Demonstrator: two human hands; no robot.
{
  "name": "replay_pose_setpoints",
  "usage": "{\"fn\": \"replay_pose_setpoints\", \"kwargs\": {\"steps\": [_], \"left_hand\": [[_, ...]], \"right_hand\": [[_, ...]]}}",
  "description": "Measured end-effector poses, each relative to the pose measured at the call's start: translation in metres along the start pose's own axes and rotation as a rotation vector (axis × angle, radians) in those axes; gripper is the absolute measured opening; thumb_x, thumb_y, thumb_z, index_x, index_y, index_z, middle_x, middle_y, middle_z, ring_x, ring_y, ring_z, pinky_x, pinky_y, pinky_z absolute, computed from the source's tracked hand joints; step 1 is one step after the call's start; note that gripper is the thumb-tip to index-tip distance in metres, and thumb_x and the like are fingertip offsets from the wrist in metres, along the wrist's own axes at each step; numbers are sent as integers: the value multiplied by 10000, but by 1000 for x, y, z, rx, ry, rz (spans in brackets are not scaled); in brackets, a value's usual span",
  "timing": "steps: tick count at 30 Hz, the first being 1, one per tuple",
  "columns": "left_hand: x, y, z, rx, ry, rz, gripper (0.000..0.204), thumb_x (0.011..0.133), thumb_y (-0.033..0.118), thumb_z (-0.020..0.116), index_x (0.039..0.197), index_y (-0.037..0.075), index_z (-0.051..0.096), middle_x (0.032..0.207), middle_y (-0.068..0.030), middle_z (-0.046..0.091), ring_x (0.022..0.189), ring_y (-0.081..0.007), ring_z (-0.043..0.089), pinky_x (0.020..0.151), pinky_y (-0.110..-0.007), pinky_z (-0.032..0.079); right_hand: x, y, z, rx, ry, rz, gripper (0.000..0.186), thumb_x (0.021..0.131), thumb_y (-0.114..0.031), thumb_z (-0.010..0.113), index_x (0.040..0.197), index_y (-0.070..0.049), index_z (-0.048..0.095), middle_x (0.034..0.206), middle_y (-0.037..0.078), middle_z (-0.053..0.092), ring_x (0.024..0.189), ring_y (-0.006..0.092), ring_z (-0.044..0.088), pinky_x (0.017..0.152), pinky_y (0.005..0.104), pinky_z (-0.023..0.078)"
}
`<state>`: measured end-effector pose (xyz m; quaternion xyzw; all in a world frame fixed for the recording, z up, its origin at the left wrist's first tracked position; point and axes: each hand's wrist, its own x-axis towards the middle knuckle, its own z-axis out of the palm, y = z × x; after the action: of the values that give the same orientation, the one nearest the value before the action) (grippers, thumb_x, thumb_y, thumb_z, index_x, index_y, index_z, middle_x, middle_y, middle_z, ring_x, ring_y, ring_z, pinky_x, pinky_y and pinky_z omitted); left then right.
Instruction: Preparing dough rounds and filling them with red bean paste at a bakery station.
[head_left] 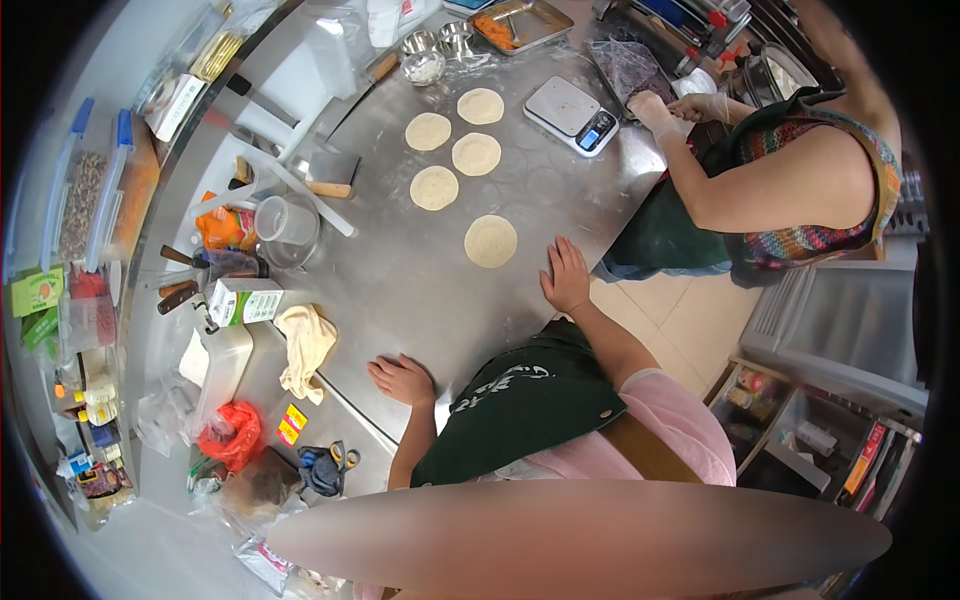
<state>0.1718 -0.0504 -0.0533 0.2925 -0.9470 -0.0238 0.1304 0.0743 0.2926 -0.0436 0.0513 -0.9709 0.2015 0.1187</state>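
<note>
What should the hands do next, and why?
Perhaps the right hand should reach for the nearest dough round: it lies just ahead and to the left, and that hand looks empty. The left hand, also seemingly empty, is farther away.

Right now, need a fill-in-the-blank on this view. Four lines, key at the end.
1. The dough rounds on the table number ____.
2. Of the person's left hand and right hand, the cloth lies nearer the ____ one.
3. Each of these two hands rests on the table, holding ____.
4. The co-worker wears an apron of dark ____.

Missing words: five; left; nothing; green.
</note>
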Motion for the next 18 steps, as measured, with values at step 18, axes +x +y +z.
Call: {"fn": "replay_pose_setpoints", "kwargs": {"steps": [18], "left_hand": [[0, 0, -2, -29, 8, 13, 526, 873, 296, 489, 1273, -26, 372, 1351, -227, 347, 1276, -371, 291, 1027, -480, 252]], "right_hand": [[0, 2, 3, -32, 0, -12, 532, 767, -283, 569, 1203, 2, 467, 1328, 198, 382, 1240, 354, 350, 1034, 467, 271]]}}
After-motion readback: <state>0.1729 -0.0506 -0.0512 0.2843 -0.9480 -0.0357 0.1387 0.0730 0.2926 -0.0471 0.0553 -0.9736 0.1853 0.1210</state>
